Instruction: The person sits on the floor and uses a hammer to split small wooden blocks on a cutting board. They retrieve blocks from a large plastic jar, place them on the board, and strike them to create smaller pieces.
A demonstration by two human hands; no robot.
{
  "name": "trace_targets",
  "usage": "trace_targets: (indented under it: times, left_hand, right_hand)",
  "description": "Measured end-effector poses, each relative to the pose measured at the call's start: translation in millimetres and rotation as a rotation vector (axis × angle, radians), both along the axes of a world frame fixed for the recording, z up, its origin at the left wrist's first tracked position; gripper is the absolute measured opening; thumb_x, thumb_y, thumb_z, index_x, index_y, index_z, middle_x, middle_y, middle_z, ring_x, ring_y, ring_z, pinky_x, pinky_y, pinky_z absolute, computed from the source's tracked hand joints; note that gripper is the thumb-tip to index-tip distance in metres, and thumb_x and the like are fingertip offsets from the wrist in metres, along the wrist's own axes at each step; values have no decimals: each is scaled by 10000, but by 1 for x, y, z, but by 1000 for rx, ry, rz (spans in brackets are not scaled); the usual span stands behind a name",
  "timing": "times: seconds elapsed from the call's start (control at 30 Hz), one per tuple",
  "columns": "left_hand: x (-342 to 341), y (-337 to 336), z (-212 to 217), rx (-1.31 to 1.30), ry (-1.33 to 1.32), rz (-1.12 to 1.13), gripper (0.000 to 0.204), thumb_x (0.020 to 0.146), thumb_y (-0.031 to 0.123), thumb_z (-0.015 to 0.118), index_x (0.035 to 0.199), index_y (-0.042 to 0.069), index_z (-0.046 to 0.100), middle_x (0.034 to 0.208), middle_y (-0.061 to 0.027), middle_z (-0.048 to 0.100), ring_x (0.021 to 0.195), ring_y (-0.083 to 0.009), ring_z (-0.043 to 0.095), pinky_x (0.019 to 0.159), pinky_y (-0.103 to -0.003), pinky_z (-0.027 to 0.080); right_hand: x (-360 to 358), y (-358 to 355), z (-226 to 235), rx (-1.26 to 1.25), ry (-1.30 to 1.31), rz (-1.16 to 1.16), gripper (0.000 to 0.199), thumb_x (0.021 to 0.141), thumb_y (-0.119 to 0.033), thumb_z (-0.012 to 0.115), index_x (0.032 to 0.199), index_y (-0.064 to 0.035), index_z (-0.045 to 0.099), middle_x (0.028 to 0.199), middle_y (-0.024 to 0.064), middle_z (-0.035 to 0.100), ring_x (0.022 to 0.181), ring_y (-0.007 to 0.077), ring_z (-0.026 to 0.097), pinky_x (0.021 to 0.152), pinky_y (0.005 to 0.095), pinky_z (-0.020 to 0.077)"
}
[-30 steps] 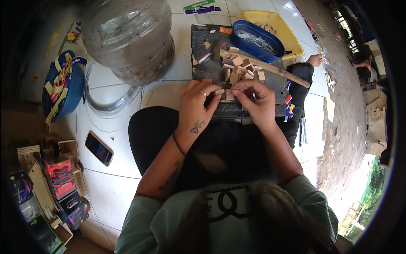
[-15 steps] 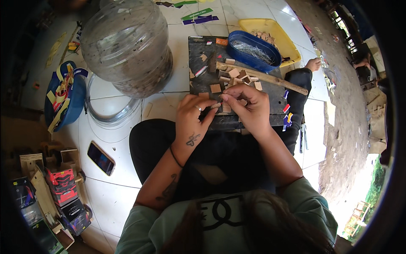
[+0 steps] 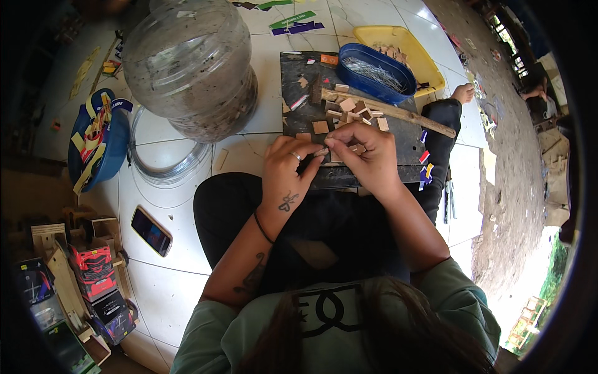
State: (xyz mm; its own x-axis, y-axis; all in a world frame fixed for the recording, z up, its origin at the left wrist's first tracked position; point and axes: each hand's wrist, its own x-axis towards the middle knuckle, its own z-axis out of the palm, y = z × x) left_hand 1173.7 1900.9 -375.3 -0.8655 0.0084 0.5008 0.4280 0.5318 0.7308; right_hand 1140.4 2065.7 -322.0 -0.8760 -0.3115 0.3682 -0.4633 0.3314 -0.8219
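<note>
My left hand (image 3: 286, 165) pinches a small wooden piece (image 3: 321, 152) between thumb and forefinger, above the near edge of a dark board (image 3: 398, 146). Pressed close against it, my right hand (image 3: 367, 156) has its thumb and forefinger closed at the piece's end. Whatever the right fingertips grip is too small to make out. Just beyond my hands lies a loose heap of small wooden squares (image 3: 349, 106). A hammer (image 3: 405, 115) with a wooden handle rests across the board behind the heap.
A blue tub (image 3: 408, 93) of thin metal pieces sits beside a yellow tray (image 3: 436, 75). Leftward stand a large clear plastic jug (image 3: 187, 68), a coil of wire (image 3: 168, 177), a phone (image 3: 151, 230) and a blue basin (image 3: 115, 149) of coloured strips. Boxy wooden items (image 3: 93, 274) stand lower left.
Both hands keep their pinch at nearly the same spot, with only slight finger movement. The whole view has shifted a little; nothing else has visibly moved.
</note>
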Motion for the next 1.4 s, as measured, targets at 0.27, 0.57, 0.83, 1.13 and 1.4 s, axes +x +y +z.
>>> trace_targets:
  times: [0.27,0.57,0.83,1.13,1.4]
  left_hand:
    - [1,5,12,95,-1,-42,132,781,55,717,900,26,671,948,-109,669,873,-307,609,784,-397,469]
    - [-2,9,12,134,15,-43,72,847,49,680,871,-14,655,876,-142,662,818,-315,640,746,-377,503]
    - [1,12,11,123,32,-22,68,854,49,670,878,-13,658,886,-135,666,817,-306,641,733,-367,505]
    - [2,12,12,107,77,-14,58,861,57,655,854,0,647,842,-117,647,791,-308,624,708,-375,495]
    - [1,12,12,113,47,-26,68,863,63,651,860,-4,661,857,-127,654,807,-310,633,732,-372,503]
  right_hand:
    - [-1,-4,7,98,50,32,62,820,-11,726,862,0,683,800,62,695,692,113,651,617,253,505]
    - [-33,119,29,692,362,-267,483,765,-23,628,1242,-58,557,1129,176,614,1091,367,573,947,431,462]
    - [-47,209,14,767,66,75,351,822,-79,653,1157,-44,553,1021,204,631,926,414,608,811,439,489]
    - [54,163,55,211,-616,16,323,915,-39,590,1219,-26,482,851,102,613,547,149,580,498,271,467]
    - [135,126,51,-43,-548,-57,414,982,-16,462,1382,-27,354,929,82,580,616,86,539,511,199,428]
